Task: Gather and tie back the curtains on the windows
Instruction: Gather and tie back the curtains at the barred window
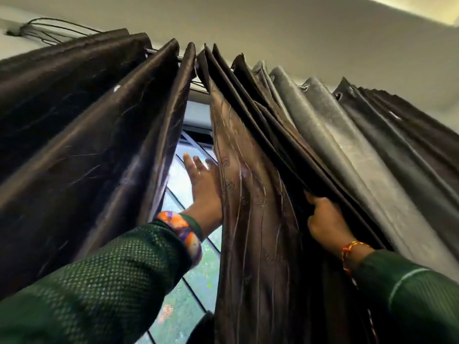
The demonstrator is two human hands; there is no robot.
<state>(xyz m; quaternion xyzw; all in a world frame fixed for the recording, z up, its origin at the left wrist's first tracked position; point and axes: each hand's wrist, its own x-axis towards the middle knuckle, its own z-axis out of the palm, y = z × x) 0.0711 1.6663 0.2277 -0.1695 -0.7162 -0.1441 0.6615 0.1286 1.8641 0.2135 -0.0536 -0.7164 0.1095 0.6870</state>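
Your left fingers [192, 161] are straight and spread, the left hand [205, 184] reaching up into the gap between the two curtains with its edge touching the inner fold of the right curtain [250, 194]; it holds nothing. To the left of that hand the left curtain [87, 135] hangs in deep dark brown folds from the rod [162, 54], and a bundle of thin dark cords [42, 28] sits at the rod's left end against the wall. On your left wrist are orange and purple bangles [185, 232] above a green mesh sleeve [111, 276]. Through the gap you see the window [198, 276] with its diagonal grille and blurred greenery beyond. Further right, the right curtain is bunched into many tight pleats, its eyelets showing near the rod. Your right hand [327, 222] has its fingers curled round the edge of several gathered pleats, gripping them from below, the fingertips hidden in the fabric. A red and yellow thread band [352, 252] circles that wrist above the green cuff.
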